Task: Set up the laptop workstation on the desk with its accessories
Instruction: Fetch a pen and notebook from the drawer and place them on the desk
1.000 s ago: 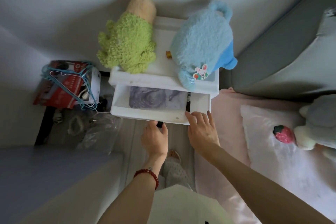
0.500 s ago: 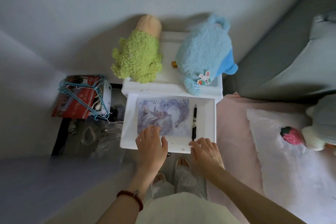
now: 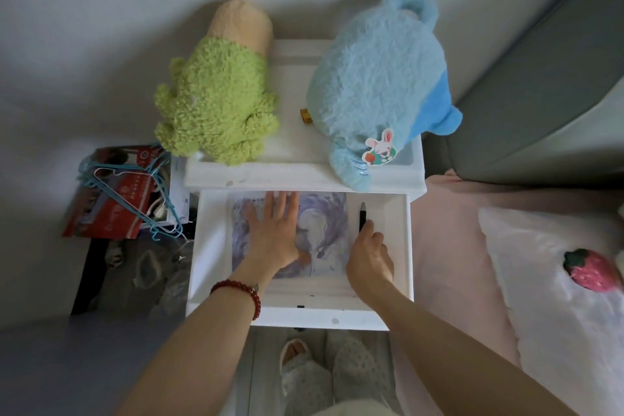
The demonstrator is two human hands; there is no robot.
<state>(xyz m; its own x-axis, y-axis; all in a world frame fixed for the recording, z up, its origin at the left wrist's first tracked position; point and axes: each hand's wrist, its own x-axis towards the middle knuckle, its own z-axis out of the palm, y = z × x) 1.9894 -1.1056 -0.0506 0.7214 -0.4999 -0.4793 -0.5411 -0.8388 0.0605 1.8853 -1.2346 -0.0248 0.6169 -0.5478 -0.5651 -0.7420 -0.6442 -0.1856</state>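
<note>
Both hands reach into an open white drawer [image 3: 401, 246] of a bedside cabinet. Left hand [image 3: 275, 233] lies flat, fingers straight and spread, on a printed mat [image 3: 324, 230] with a purple swirl design that covers the drawer floor; a red bead bracelet [image 3: 241, 292] circles its wrist. Right hand [image 3: 369, 255], just across the mat, has its fingers curled at the near end of a black pen [image 3: 362, 214] lying along the mat's far edge; it appears to be pinching the pen, though the contact itself is hidden behind the knuckles.

Far to the outside of the left hand, a red box [image 3: 111, 209] draped with blue wire hangers [image 3: 135, 186] sits on the floor. Beyond the fingertips of both hands, on the cabinet top, a green plush [image 3: 216, 105] and a blue plush [image 3: 378, 78] lie side by side with a small yellow object [image 3: 306, 115] between them. To the outside of the right hand spreads a pink bed [image 3: 449, 263] with a white pillow [image 3: 547, 314] carrying a strawberry toy [image 3: 589, 270].

No laptop or desk shows in this view. Judged from that, the task looks to be at an early, gathering stage: the mat, likely a mouse pad, and the pen have yet to leave the drawer, and the whole arranging of the workstation remains ahead.
</note>
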